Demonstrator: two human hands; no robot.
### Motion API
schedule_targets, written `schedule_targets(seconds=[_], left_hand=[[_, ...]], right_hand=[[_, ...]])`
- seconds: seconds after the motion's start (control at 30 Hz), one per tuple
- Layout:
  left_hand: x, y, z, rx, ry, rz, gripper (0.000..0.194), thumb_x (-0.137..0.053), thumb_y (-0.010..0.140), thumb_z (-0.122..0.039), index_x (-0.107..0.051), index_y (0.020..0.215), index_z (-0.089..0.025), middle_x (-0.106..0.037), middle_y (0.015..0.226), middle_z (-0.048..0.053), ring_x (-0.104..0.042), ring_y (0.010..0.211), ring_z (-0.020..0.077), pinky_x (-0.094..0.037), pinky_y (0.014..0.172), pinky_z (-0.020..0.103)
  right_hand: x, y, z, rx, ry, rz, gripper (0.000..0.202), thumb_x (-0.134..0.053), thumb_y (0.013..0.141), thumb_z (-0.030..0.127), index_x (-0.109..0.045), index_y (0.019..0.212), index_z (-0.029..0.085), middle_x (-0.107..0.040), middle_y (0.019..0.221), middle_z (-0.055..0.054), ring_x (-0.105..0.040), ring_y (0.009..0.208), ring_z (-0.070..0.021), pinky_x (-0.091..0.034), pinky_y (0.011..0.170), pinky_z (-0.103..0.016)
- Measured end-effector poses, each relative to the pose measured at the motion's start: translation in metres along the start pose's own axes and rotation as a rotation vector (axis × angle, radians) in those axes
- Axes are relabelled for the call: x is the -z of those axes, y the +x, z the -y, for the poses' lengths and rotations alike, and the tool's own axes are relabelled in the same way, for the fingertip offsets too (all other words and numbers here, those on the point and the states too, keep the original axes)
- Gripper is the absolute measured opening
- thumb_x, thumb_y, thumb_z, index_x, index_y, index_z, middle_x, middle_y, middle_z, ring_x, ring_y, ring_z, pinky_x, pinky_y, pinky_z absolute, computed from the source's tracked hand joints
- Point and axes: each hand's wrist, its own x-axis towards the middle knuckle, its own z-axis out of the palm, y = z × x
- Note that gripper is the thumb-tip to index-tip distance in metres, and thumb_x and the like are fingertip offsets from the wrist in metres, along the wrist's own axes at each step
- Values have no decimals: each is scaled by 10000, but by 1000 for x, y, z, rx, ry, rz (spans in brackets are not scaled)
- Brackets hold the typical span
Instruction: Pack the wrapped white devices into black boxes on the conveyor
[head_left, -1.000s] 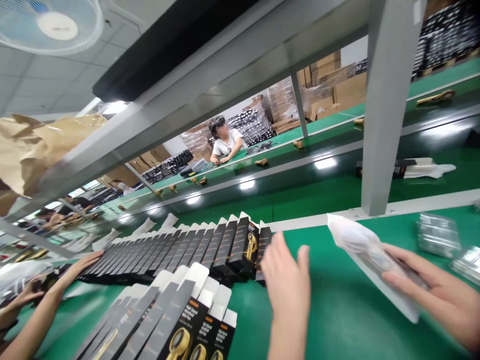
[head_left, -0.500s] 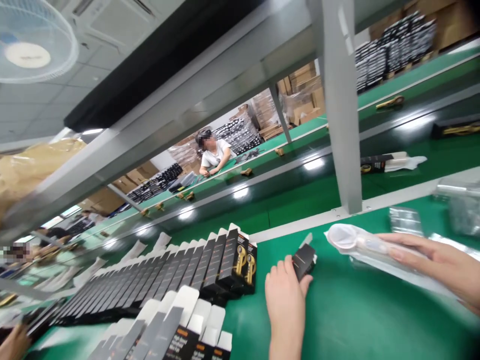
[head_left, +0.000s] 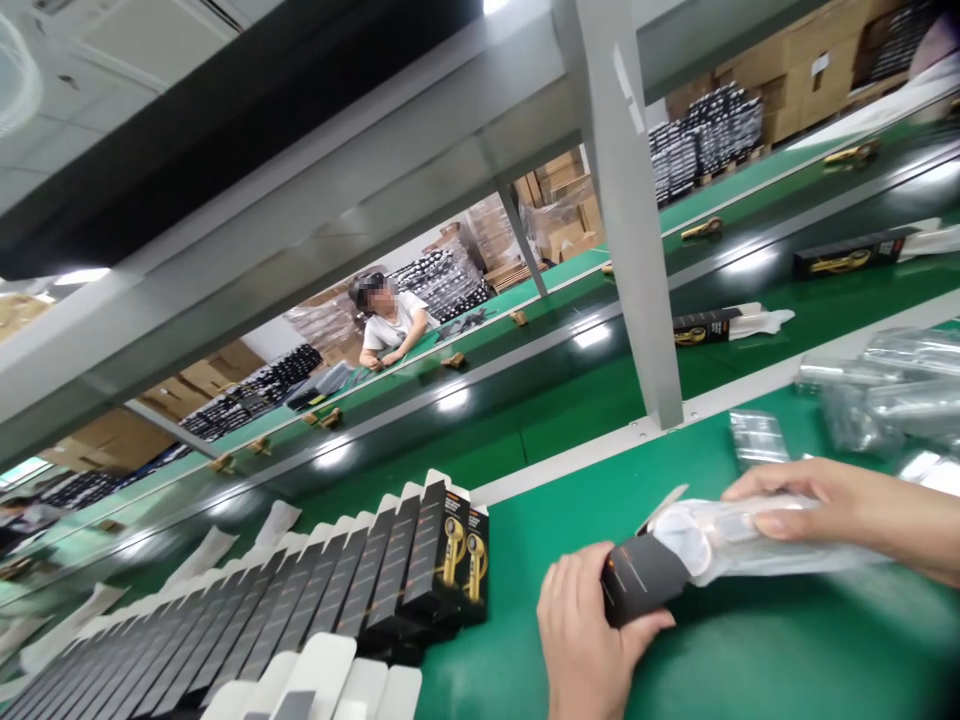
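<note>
Low over the green table, my left hand (head_left: 589,625) is wrapped round a small black carton (head_left: 649,575) that lies tilted, its flap up at the mouth. My right hand (head_left: 821,505) grips a handheld fan in a translucent bag (head_left: 731,540), fingers above and thumb on the near side. The fan's round end meets the carton's open mouth; how far inside it reaches, I cannot tell. Left of my hands stands a long row of black cartons (head_left: 409,545) with pictures of a gold fan and raised white flaps. More open cartons (head_left: 322,685) stand in front of that row.
A grey metal post (head_left: 637,230) rises at the table's far edge. Clear plastic packs (head_left: 911,385) lie at right. Beyond, the green conveyor (head_left: 570,400) carries gold fans and a carton with a bag sticking out (head_left: 720,325). A person (head_left: 394,320) sits across the line.
The bagged fan has moved left and its round end now meets the carton's mouth. The carton has turned toward it in my left hand. The view has shifted to the right.
</note>
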Motion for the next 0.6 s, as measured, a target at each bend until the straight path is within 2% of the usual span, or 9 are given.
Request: schedule_targets(seconds=[0.07,0.1,0.33,0.47,0.53,0.6], left_hand=[[-1,0,-4,-28,3,23,531,-816,515,-572,-695,959,-306,-714,902,59,-605,833,284,-379,830,367],[-2,0,-5,-34,1,29,526,-811,519,-577,-696,957,-307,-714,896,59,-602,826,285,-375,821,366],[-1,-2,-7,-59,24,67,532,-785,547,-594,-689,987,-310,-714,898,58,-598,809,285,-366,814,372],[-11,-4,1,-80,26,-9,554,-800,516,-593,-683,984,-320,-721,893,45,-617,808,276,-386,819,363],[-16,-5,9,-153,64,-69,575,-766,531,-629,-667,1003,-316,-721,895,39,-629,810,268,-403,826,360],[-20,-6,17,-263,136,-87,624,-648,600,-715,-632,1056,-289,-712,910,43,-634,804,254,-426,807,362]], right_hand=[[0,-3,4,-81,149,187,392,-548,786,615,-696,1008,328,-706,1004,-10,-652,919,-270,-506,786,-314],[0,-4,6,-106,183,225,389,-549,792,609,-680,1036,336,-693,1040,-6,-630,969,-276,-485,823,-321],[-3,-6,8,-125,139,301,399,-560,782,615,-659,1065,352,-672,1097,11,-599,1033,-285,-478,833,-301],[-6,-8,3,-148,182,227,359,-526,805,580,-673,1036,347,-688,1058,14,-609,1009,-282,-472,766,-283],[-9,-9,0,-174,235,166,379,-540,774,604,-693,978,324,-705,972,4,-623,937,-281,-457,743,-296],[-12,-9,-3,-226,292,134,446,-590,691,655,-707,930,297,-710,902,-11,-622,879,-285,-444,728,-310]])
